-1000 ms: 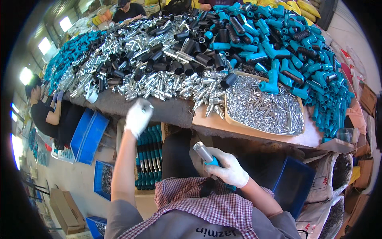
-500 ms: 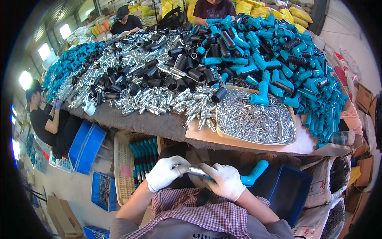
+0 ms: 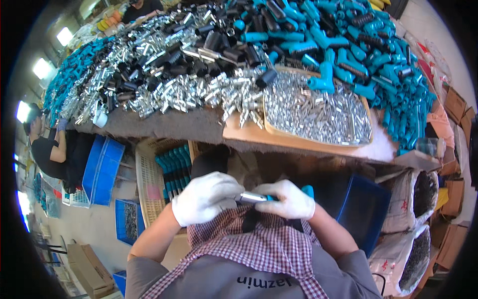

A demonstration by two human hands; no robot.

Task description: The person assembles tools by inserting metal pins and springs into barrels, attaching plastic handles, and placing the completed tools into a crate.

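Observation:
Both my hands wear white gloves and meet in front of my checked apron. My right hand (image 3: 288, 199) wraps round a teal angled handle (image 3: 308, 191), whose end sticks out past the knuckles. A silver metal tube (image 3: 251, 198) runs from it toward my left hand (image 3: 208, 197). The left fingers close round the tube's far end, and the glove covers that tip. Most of the handle is hidden in my right palm. Below the table edge, several finished-looking teal and black pieces (image 3: 173, 167) stand in a cream plastic basket (image 3: 149, 174).
Ahead, the table carries heaps of silver tubes (image 3: 179, 94), black sleeves (image 3: 251, 55) and teal handles (image 3: 398, 99). A shallow tray (image 3: 369, 134) holds small metal pins. A dark blue bin (image 3: 366, 212) and white sacks (image 3: 398, 254) stand right. Another person (image 3: 50, 149) works at far left.
My view has tipped downward, so the table sits higher. My hands have drawn nearer my body, and the handle has turned so that less of it shows past my right hand.

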